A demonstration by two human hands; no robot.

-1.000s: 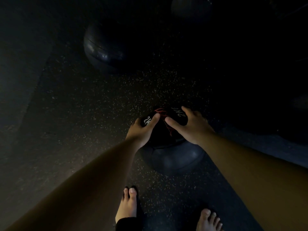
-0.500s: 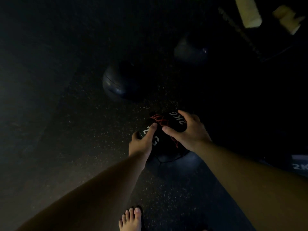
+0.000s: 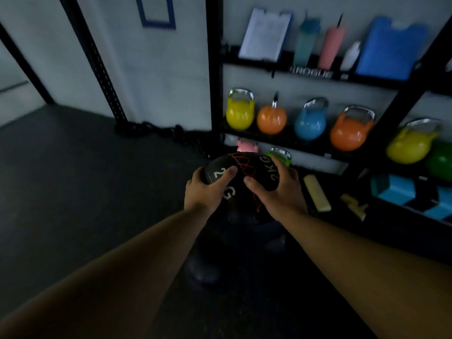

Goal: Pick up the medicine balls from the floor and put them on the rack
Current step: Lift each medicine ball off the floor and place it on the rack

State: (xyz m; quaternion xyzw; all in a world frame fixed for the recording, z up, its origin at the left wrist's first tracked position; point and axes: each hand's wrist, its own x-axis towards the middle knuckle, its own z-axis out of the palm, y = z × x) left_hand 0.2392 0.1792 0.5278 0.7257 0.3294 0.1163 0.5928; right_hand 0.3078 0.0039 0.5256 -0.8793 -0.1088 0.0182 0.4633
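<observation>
A black medicine ball (image 3: 247, 177) with red lacing and white "2KG" marks is held off the floor between both hands. My left hand (image 3: 205, 192) grips its left side, fingers over the top. My right hand (image 3: 278, 189) clasps its right side. Below and behind the ball, dark round medicine balls (image 3: 208, 267) lie on the floor, hard to make out. The black rack (image 3: 215, 69) stands just ahead and to the right.
Coloured kettlebells (image 3: 239, 113) line the rack's middle shelf. Bottles and blue pads (image 3: 389, 45) fill the shelf above. Pale blocks (image 3: 316, 193) and blue blocks (image 3: 401, 189) sit low on the right. Dark rubber floor (image 3: 73, 179) spreads left; a chain (image 3: 161, 130) lies by the wall.
Both hands have lifted the 2KG ball off the floor. The view has swung up from the dark floor to the rack and wall, and my feet have left the frame.
</observation>
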